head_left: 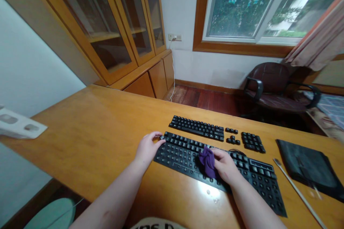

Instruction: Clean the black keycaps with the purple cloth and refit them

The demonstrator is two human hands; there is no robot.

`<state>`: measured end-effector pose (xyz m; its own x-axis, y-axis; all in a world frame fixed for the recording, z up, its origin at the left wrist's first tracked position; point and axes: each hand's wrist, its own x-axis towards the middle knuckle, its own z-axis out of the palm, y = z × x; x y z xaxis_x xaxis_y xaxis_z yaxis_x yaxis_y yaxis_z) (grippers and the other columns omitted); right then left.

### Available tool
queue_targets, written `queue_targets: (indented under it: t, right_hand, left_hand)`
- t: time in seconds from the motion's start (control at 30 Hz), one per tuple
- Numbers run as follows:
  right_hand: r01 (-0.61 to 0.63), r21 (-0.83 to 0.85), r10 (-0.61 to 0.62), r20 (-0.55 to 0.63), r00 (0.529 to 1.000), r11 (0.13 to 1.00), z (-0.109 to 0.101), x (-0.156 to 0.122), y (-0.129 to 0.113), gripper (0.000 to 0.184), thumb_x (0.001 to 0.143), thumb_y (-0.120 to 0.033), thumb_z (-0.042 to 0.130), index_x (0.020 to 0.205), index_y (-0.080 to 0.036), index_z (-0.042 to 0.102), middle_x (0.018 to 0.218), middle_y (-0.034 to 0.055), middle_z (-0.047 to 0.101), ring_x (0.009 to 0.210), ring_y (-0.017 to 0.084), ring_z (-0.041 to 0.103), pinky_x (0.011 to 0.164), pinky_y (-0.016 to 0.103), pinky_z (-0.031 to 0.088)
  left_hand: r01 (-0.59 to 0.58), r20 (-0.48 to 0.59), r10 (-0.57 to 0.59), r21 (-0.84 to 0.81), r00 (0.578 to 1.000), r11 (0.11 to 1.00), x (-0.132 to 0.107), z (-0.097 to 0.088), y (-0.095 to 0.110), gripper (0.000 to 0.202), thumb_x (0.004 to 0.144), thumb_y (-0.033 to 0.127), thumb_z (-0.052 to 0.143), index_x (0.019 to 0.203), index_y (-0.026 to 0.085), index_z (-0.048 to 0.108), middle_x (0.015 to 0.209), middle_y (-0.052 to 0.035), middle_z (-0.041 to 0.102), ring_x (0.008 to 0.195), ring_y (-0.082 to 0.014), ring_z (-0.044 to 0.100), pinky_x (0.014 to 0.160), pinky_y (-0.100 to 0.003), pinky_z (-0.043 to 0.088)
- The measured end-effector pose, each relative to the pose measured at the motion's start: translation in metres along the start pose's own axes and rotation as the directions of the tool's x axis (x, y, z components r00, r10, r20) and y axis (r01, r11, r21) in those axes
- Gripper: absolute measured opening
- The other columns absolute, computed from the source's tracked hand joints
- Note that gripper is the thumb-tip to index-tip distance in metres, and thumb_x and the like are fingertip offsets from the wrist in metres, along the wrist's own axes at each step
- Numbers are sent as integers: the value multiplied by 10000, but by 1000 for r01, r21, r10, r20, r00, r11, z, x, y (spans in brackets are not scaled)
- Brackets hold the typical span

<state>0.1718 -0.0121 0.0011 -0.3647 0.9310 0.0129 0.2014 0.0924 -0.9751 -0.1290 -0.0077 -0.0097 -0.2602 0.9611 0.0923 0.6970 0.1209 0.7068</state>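
A black keyboard point(242, 173) lies slanted on the wooden desk point(94, 136). My left hand point(147, 148) grips the keyboard's left end, thumb and fingers curled around its far corner. My right hand point(225, 166) rests on the keys near the middle, closed on a purple cloth point(207, 161) pressed against the keyboard. Behind the keyboard, loose black keycaps point(197, 127) are laid out on the desk in keyboard order, with a small cluster point(232, 136) and a number block point(252, 142) to their right.
A black pouch point(309, 166) lies at the desk's right, with a thin stick-like tool point(295, 189) beside it. A white object point(18, 125) sits at the left edge. A brown office chair point(276, 89), a glass-door cabinet point(113, 25) and a window point(255, 3) stand beyond.
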Motion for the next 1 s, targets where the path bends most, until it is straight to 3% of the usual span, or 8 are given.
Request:
queue_targets:
  t: [0.27, 0.6, 1.0]
  right_hand:
    - [-11, 10, 11, -12, 1000, 1000, 0, 0, -1, 283, 754, -427, 599, 735, -165, 701, 751, 58, 690, 715, 204, 620, 678, 293, 488]
    - [-20, 24, 20, -10, 1000, 1000, 1, -1, -2, 272, 764, -407, 602, 760, -154, 703, 761, 58, 689, 732, 208, 624, 691, 295, 486]
    - [-18, 29, 18, -8, 1000, 999, 1, 0, -1, 287, 756, -422, 609, 765, -153, 709, 758, 56, 695, 731, 209, 626, 688, 288, 485]
  left_hand:
    - [14, 34, -10, -114, 999, 993, 13, 6, -10, 235, 598, 292, 698, 791, 172, 637, 777, -24, 643, 757, -189, 611, 745, -306, 479]
    - [39, 51, -29, -201, 998, 979, 12, 9, -2, 230, 574, 273, 696, 764, 174, 613, 710, 5, 619, 717, -170, 591, 721, -287, 468]
    - [5, 92, 8, -140, 996, 990, 14, 13, -9, 238, 576, 291, 716, 763, 177, 623, 723, -2, 642, 712, -175, 601, 706, -285, 473]
